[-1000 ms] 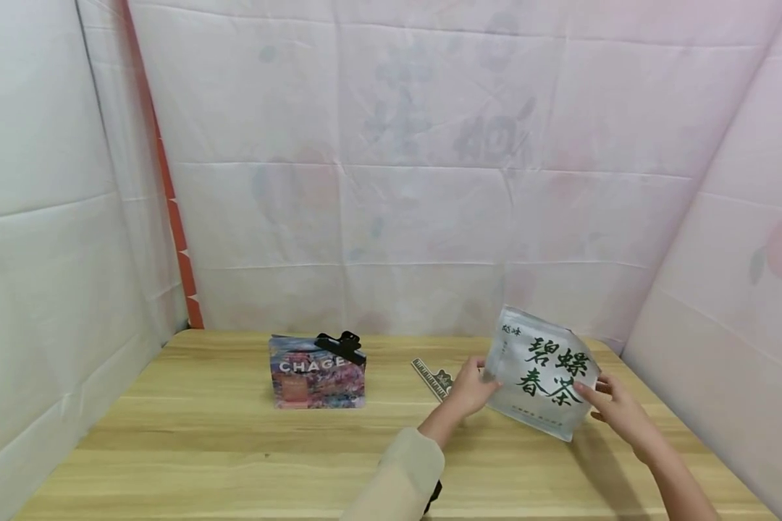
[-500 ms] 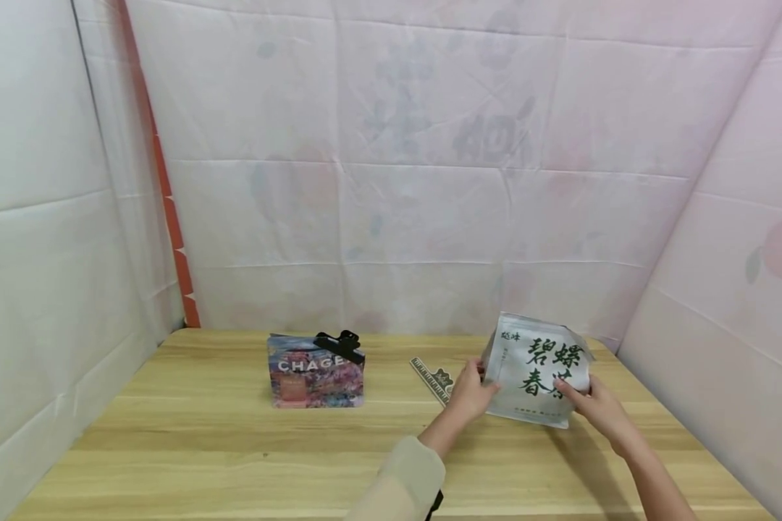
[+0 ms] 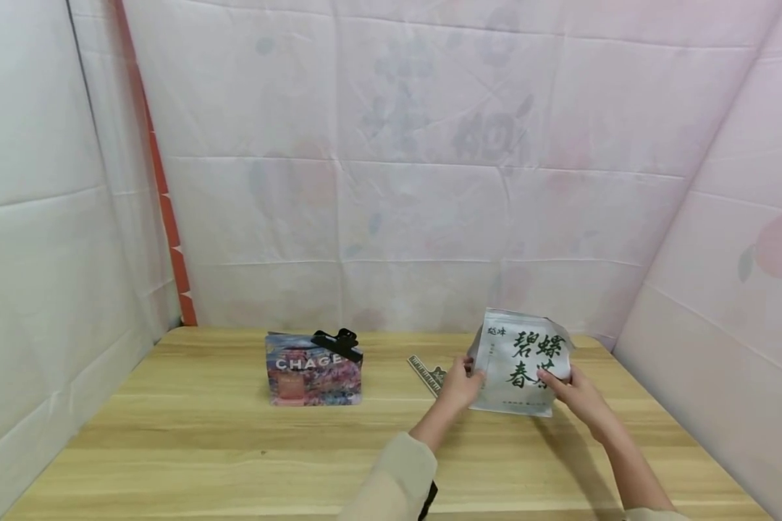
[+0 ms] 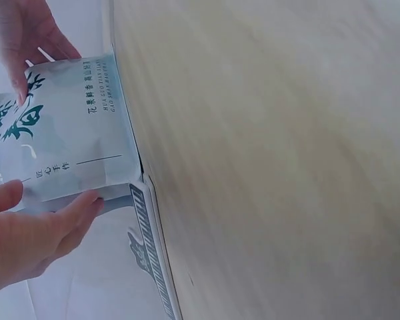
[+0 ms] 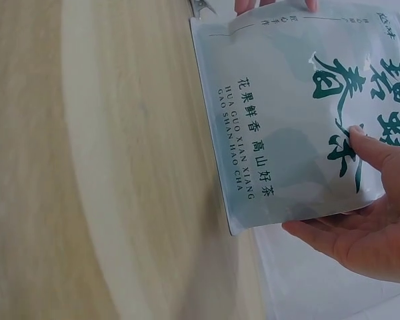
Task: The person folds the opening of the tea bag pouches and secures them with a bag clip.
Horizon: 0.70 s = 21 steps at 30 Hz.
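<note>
A silvery-white tea bag (image 3: 502, 383) with large green Chinese characters stands nearly upright at the table's right side. My left hand (image 3: 461, 383) grips its left edge, thumb towards the front and fingers behind. On the other side my right hand (image 3: 583, 398) holds the bag, its thumb pressed on the printed front and its fingers at the back. In the right wrist view, the lower edge of the tea bag (image 5: 267, 133) lies close to the wooden tabletop; whether it bears its full weight there I cannot tell.
A colourful CHAGEE pouch (image 3: 316, 376) stands left of centre, with a black clip (image 3: 337, 344) on its top right. A flat ruler-like piece (image 3: 425, 375) lies just left of the tea bag. My left sleeve partly hides a black object (image 3: 429, 499) near the front edge.
The tea bag has come down and to the left, and turned from a slant to nearly level. Both hands have moved left with it. The CHAGEE pouch stays in place.
</note>
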Motion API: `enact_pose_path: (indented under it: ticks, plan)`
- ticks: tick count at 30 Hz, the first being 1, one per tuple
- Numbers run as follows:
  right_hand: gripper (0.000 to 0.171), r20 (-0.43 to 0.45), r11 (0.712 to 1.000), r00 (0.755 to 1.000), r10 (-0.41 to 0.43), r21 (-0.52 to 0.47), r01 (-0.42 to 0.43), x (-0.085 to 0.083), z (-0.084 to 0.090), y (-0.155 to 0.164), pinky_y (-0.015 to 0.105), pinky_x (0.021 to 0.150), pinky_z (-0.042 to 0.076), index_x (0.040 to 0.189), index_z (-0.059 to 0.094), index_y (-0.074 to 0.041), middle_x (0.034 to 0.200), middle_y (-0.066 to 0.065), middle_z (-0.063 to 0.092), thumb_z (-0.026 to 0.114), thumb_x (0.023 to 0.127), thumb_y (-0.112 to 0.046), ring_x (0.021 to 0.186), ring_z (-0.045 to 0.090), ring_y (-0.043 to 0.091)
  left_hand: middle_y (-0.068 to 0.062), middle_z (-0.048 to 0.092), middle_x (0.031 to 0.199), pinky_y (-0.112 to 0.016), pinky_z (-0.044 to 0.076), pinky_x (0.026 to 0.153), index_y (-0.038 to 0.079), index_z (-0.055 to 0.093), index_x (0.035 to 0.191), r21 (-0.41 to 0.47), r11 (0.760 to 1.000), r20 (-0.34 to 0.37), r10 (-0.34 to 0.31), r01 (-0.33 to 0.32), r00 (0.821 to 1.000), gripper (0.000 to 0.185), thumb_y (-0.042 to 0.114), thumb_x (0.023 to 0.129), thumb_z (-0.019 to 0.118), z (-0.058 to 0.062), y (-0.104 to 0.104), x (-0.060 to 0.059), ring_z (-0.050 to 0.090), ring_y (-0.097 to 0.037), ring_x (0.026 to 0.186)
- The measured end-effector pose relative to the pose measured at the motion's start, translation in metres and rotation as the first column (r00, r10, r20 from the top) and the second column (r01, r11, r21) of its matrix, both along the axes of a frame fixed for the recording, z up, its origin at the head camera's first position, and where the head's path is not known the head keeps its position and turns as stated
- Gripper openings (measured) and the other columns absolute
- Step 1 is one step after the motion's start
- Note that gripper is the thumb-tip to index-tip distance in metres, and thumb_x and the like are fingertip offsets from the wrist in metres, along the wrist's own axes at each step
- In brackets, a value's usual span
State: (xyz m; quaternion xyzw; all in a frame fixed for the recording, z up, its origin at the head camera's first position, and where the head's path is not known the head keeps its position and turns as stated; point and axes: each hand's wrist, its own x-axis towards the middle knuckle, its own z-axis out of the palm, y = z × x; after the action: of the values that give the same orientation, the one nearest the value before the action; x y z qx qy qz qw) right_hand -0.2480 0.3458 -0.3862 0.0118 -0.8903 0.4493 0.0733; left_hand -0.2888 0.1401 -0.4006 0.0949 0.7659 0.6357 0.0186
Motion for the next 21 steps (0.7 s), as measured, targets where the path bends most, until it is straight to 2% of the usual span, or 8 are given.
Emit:
enact_pose_path:
  ticks: [6,11,21]
  plan:
    - [0.046,-0.007,1.000,1.000,0.016,-0.022,-0.017,-0.007,-0.002,-0.007,0.048,0.090,0.041,0.119,0.039,0.011,0.112,0.022,0.053,0.048,0.097,-0.028,0.095,0.050,0.007,-0.018,0.058,0.105,-0.043,0.046,0.083,0.000,0.052,0.113,0.038,0.999,0.022,0.020,-0.021,1.000,0.029,0.015,0.089,0.059,-0.001,-0.009,-0.004,0.056,-0.031,0.095]
    - [0.042,-0.018,0.999,1.000,0.021,-0.035,-0.021,-0.011,-0.004,-0.012,0.048,0.089,0.042,0.116,0.042,0.011,0.108,0.020,0.055,0.049,0.097,-0.026,0.095,0.052,0.010,-0.015,0.058,0.102,-0.041,0.046,0.081,0.001,0.050,0.112,0.036,0.999,0.029,0.028,-0.029,0.999,0.030,0.019,0.090,0.059,-0.003,-0.013,-0.007,0.056,-0.028,0.092]
    - [0.044,-0.020,0.997,0.999,0.032,-0.071,-0.033,-0.015,-0.004,-0.020,0.047,0.091,0.040,0.120,0.039,0.012,0.111,0.022,0.054,0.049,0.097,-0.023,0.098,0.052,0.016,-0.014,0.060,0.101,-0.040,0.046,0.081,0.001,0.052,0.107,0.035,0.997,0.031,0.066,-0.067,0.997,0.027,0.020,0.089,0.060,-0.003,-0.020,-0.007,0.057,-0.027,0.090]
